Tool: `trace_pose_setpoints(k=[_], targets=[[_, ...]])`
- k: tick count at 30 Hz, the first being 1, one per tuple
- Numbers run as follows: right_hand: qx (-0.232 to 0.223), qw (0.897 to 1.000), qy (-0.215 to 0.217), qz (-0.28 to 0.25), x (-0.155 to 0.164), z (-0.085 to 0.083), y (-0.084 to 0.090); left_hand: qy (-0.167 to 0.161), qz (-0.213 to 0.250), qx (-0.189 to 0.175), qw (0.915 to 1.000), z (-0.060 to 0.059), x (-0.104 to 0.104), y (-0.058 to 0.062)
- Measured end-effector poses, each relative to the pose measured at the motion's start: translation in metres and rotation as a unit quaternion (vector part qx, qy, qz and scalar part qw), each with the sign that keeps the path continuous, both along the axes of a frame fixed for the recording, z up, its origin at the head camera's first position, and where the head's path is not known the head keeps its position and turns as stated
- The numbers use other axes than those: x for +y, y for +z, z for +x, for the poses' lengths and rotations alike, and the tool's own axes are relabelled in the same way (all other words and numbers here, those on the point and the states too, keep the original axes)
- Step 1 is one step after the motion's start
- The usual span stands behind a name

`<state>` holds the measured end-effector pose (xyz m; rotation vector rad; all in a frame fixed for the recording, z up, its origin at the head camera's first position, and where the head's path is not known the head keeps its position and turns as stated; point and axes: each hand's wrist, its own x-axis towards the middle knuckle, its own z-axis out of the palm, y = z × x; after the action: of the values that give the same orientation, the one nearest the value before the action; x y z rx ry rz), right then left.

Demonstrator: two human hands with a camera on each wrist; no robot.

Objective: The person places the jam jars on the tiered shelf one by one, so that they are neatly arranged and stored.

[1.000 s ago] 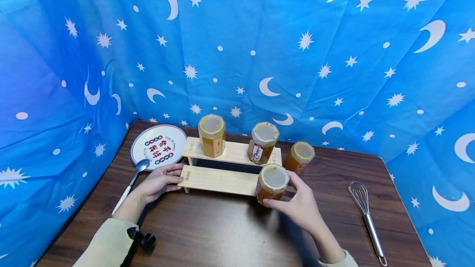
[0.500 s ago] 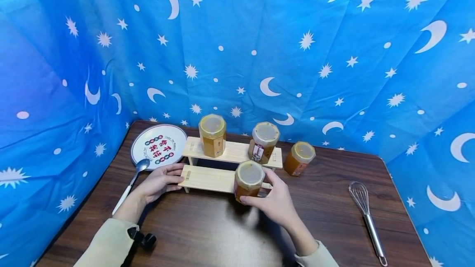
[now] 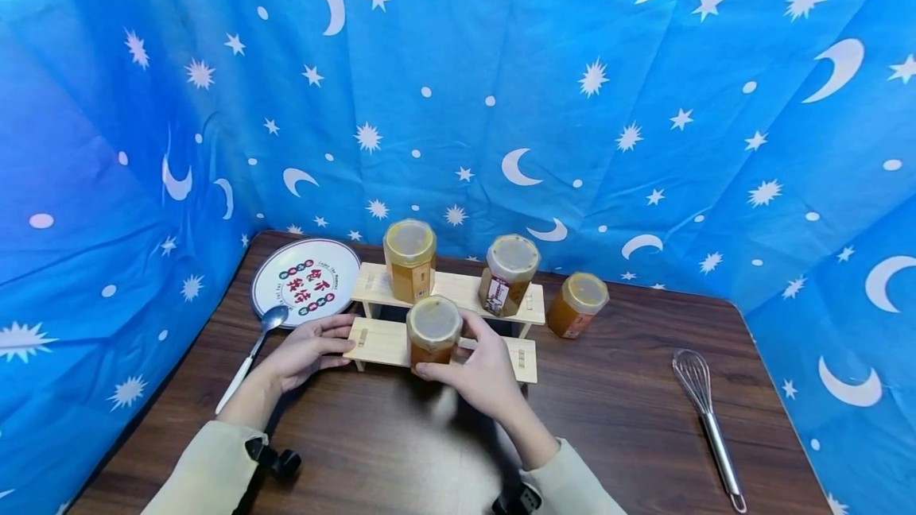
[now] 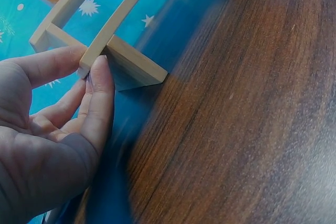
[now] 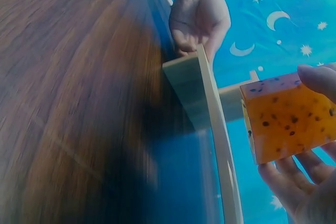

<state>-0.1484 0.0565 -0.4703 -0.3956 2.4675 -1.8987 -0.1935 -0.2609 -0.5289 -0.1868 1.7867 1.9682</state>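
I see the right hand (image 3: 487, 372) pinching an amber jar (image 3: 432, 334) between thumb and fingers, just above the front shelf (image 3: 379, 342), whose left end the left hand (image 3: 311, 354) pinches. Beyond, I make out a yellow jar (image 3: 410, 276) and a labelled jar (image 3: 506, 284) upright on the rear shelf (image 3: 458, 288).

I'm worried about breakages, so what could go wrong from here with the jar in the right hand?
The right hand holds the jar over the narrow lower shelf; set down too near an edge, it might tip off. The left hand pinches that shelf's end, so a tug could shift it under the jar. The yellow jar behind, on the upper shelf, might get bumped.
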Motion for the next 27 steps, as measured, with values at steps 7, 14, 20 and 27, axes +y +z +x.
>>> trace_pose_setpoints(k=[7,14,20,27], targets=[[0.001,1.0,0.012,-0.011,-0.02,-0.007,-0.002,0.001,0.003,-0.001,1.0,0.0,0.0,0.001],[0.003,1.0,0.017,0.003,-0.034,-0.013,-0.007,0.004,0.005,-0.006,1.0,-0.001,0.0,0.001],[0.008,1.0,0.02,0.006,-0.045,-0.016,-0.012,0.0,0.007,-0.002,1.0,0.0,-0.001,0.0],[0.003,1.0,0.008,0.016,-0.05,-0.017,-0.016,-0.008,0.016,0.003,0.9998,0.0,-0.001,-0.003]])
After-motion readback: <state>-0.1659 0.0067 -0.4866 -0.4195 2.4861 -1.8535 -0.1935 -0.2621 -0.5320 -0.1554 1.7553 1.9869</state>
